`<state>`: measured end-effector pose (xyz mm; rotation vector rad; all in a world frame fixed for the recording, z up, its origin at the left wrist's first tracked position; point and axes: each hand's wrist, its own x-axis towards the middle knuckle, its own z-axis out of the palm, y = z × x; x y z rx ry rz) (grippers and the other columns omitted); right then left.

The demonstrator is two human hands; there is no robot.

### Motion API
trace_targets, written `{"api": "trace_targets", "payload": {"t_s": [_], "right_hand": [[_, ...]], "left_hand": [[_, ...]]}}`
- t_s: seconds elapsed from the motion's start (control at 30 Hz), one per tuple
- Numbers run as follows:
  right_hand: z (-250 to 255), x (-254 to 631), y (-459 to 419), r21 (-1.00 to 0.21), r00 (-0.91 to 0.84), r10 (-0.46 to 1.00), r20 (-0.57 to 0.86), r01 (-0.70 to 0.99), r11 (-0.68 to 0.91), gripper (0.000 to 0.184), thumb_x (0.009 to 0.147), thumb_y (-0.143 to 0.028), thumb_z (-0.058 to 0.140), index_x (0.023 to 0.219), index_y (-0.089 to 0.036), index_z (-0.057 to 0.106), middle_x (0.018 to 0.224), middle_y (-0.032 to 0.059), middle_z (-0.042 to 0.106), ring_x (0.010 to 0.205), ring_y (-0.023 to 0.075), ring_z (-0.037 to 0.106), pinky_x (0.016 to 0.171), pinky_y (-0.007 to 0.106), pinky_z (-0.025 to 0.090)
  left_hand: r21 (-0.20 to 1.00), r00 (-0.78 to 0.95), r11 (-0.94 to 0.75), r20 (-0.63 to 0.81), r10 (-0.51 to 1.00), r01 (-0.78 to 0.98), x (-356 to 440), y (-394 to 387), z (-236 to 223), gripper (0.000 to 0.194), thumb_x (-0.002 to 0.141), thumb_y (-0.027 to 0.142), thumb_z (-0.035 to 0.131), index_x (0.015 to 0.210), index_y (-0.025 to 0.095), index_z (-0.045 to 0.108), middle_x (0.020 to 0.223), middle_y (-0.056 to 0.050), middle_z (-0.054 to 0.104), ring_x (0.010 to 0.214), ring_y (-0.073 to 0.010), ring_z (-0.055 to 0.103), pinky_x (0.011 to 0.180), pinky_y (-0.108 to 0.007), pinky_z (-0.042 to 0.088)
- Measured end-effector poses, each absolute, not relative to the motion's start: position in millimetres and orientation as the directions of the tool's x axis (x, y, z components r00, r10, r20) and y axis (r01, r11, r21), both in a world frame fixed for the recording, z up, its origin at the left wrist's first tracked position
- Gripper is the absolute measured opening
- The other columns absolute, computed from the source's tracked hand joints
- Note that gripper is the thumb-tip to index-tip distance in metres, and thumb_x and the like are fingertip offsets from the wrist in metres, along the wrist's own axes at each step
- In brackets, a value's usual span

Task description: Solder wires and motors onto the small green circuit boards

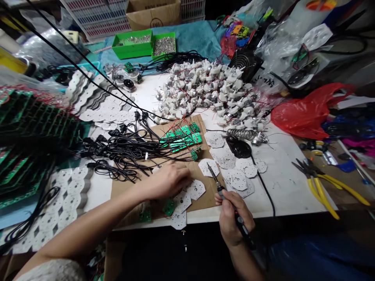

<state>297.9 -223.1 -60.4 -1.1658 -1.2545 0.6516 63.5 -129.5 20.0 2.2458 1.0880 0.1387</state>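
My right hand [234, 216] is wrapped round the handle of a soldering iron [218, 185], whose tip points away from me over a white perforated circuit board [208, 168]. Whether tip and board touch is unclear. My left hand [170, 180] is closed, fingers curled down at the edge of several overlapping white boards [182, 201]; whatever it grips is hidden beneath it. Small green circuit boards [169, 207] lie just under that wrist. Beyond the left hand, more green boards with red wires [183, 136] rest on a cardboard sheet [202, 203].
Black power cords [120, 150] sprawl at left, near racked green boards [26, 121]. White motor-like parts [205, 88] are heaped at the back. A black soldering-iron stand [238, 147] sits right of centre. Yellow-handled pliers [320, 195] and a red bag [307, 113] are at right.
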Motion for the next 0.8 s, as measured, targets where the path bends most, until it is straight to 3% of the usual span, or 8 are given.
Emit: {"api": "trace_targets", "payload": {"t_s": [0.1, 0.17, 0.27, 0.4, 0.6, 0.8], "right_hand": [[-58, 298, -223, -0.918, 0.228, 0.896, 0.382, 0.204, 0.339, 0.025, 0.101, -0.015, 0.06, 0.117, -0.025, 0.076, 0.092, 0.0039, 0.074, 0.075, 0.0182, 0.071, 0.06, 0.03, 0.062], [-56, 297, -222, -0.915, 0.215, 0.896, 0.388, 0.208, 0.346, 0.025, 0.101, -0.015, 0.061, 0.118, -0.025, 0.075, 0.092, 0.0038, 0.074, 0.076, 0.0183, 0.071, 0.062, 0.03, 0.063], [-52, 296, -222, -0.911, 0.2, 0.897, 0.395, 0.208, 0.355, 0.026, 0.101, -0.014, 0.061, 0.119, -0.026, 0.075, 0.094, 0.0036, 0.074, 0.077, 0.0185, 0.072, 0.063, 0.031, 0.063], [-48, 297, -220, -0.903, 0.195, 0.89, 0.412, 0.222, 0.369, 0.026, 0.101, -0.013, 0.06, 0.119, -0.025, 0.075, 0.093, 0.0034, 0.074, 0.077, 0.0192, 0.072, 0.065, 0.033, 0.064], [-47, 305, -219, -0.894, 0.227, 0.872, 0.433, 0.237, 0.381, 0.025, 0.101, -0.013, 0.061, 0.118, -0.024, 0.075, 0.094, 0.0042, 0.074, 0.076, 0.0184, 0.071, 0.067, 0.033, 0.063], [-47, 313, -218, -0.891, 0.244, 0.864, 0.44, 0.236, 0.387, 0.028, 0.101, -0.012, 0.061, 0.121, -0.025, 0.075, 0.097, 0.0031, 0.074, 0.077, 0.0176, 0.071, 0.068, 0.032, 0.063]], "left_hand": [[0.545, 0.61, -0.445, -0.164, 0.775, 0.711, 65, -149, 18, 0.023, 0.105, 0.027, 0.049, 0.12, 0.018, 0.064, 0.099, -0.008, 0.072, 0.092, -0.0204, 0.068, 0.084, -0.032, 0.05], [0.549, 0.608, -0.438, -0.17, 0.775, 0.712, 66, -159, 18, 0.025, 0.105, 0.026, 0.049, 0.124, 0.019, 0.063, 0.1, -0.009, 0.073, 0.093, -0.0202, 0.069, 0.084, -0.031, 0.051], [0.551, 0.59, -0.42, -0.17, 0.789, 0.721, 66, -167, 15, 0.024, 0.105, 0.022, 0.048, 0.121, 0.019, 0.067, 0.1, -0.009, 0.073, 0.091, -0.0192, 0.069, 0.083, -0.029, 0.052], [0.527, 0.496, -0.381, -0.092, 0.863, 0.76, 70, -161, 6, 0.025, 0.104, 0.018, 0.047, 0.117, 0.018, 0.069, 0.115, -0.011, 0.071, 0.098, -0.0188, 0.068, 0.084, -0.029, 0.053], [0.455, 0.433, -0.368, -0.044, 0.9, 0.811, 79, -137, 1, 0.024, 0.103, 0.021, 0.05, 0.09, 0.017, 0.071, 0.093, -0.008, 0.068, 0.081, -0.0177, 0.065, 0.073, -0.028, 0.05], [0.45, 0.335, -0.393, 0.206, 0.919, 0.802, 82, -113, -3, 0.017, 0.099, 0.02, 0.055, 0.093, 0.018, 0.071, 0.09, -0.006, 0.067, 0.079, -0.017, 0.063, 0.069, -0.026, 0.046]]}}
